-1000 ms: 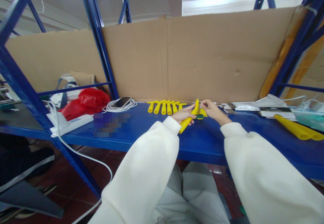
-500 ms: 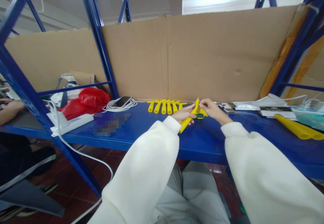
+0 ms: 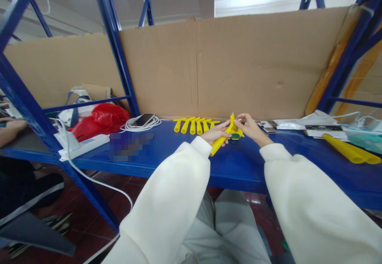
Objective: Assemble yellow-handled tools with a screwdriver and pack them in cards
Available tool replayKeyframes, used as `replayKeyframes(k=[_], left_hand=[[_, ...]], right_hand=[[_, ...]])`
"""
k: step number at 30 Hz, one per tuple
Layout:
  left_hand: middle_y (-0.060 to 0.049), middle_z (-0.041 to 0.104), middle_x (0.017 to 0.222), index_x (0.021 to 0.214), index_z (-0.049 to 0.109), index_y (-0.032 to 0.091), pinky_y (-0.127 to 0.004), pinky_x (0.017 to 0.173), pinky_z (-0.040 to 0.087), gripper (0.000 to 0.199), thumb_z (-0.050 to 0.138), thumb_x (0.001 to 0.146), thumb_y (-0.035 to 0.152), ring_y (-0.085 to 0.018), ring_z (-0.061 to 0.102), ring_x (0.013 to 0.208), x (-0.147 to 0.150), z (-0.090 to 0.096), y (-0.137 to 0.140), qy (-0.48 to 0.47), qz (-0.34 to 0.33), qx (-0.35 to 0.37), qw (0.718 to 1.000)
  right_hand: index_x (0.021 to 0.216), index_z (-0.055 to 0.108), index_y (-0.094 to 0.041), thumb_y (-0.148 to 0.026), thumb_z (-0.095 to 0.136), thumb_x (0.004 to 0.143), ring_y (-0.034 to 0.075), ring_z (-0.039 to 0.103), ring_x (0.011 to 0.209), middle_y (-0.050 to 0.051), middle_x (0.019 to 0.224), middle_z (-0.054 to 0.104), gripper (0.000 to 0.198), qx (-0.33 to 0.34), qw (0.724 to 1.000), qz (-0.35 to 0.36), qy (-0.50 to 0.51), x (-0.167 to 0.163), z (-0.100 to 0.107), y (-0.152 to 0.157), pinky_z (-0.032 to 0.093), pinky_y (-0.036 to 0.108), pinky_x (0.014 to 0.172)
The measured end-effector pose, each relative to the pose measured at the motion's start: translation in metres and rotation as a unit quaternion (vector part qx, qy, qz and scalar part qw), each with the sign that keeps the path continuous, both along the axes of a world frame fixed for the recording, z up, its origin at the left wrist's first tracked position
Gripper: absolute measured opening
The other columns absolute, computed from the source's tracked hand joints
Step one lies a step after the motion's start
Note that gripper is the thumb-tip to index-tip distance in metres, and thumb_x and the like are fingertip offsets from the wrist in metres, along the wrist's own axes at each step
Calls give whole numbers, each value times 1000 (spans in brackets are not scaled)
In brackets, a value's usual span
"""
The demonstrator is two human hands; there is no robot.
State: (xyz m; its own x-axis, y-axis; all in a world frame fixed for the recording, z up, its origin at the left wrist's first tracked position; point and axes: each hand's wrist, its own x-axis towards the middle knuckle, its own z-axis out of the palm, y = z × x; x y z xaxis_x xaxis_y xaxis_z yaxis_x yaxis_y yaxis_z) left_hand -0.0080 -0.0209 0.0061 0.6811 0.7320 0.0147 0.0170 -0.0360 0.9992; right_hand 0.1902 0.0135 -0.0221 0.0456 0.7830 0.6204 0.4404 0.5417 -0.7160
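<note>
a: state of grip?
b: left hand (image 3: 212, 135) closed round a yellow tubular piece (image 3: 218, 146) above the blue bench (image 3: 238, 170); tube end projects below the hand, tip above. right hand (image 3: 250, 128) beside the tip, fingers bent; cannot tell whether it pinches anything.
a: containers?
b: red plastic bag (image 3: 104, 117), left; contents hidden.

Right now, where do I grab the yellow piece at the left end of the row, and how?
I'd probably grab the tube of the leftmost yellow piece near its round end, from above and the near side: that end faces this way, while the crosspiece lies at the back near the cardboard. The next piece sits close on its right.
</note>
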Motion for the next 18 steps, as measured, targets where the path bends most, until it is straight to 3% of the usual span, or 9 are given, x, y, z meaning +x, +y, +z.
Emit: replayKeyframes(k=[9, 18], left_hand=[[-5, 65, 117, 156, 21, 36, -16, 39, 43, 93, 57, 79, 0, -3, 54, 45, 0, 3, -5, -10, 6, -11, 1000], [-4, 66, 110, 156, 21, 36, -16, 39, 42, 92, 57, 79, -1, -4, 54, 45, 0, 2, -4, -13, 3, -14, 1000]], right_hand=[[105, 55, -22, -57, 63, 80, 21, 61, 104, 9, 113, 64, 44, -44, 999, 0, -9, 1, -3, -2, 52, 39, 91], [108, 60, -23, -55, 56, 86, 22, 64, 107, 9, 113, 68, 39, -83, 996, 44, 1, -2, -4, -1, 51, 41, 95]])
